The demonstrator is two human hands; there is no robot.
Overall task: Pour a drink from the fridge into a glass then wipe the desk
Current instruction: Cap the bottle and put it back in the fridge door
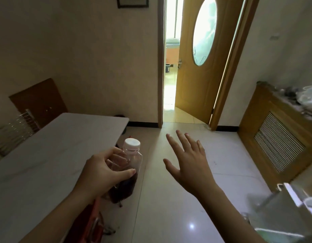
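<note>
My left hand (102, 174) grips a clear plastic bottle (132, 155) with a white cap; dark drink fills its lower half. I hold it upright in the air beside the right edge of a long grey-white table (51, 155). My right hand (188, 160) hangs open over the floor to the right of the bottle, fingers spread, touching nothing. No glass or cloth shows in this view.
A wooden door (204, 67) with an oval window stands ajar ahead. A wooden radiator cover (274, 137) with clutter on top lines the right wall. A fridge door edge (292, 195) shows at bottom right. A chair (15, 132) stands at the table's far left. Something red (89, 223) sits under the table edge.
</note>
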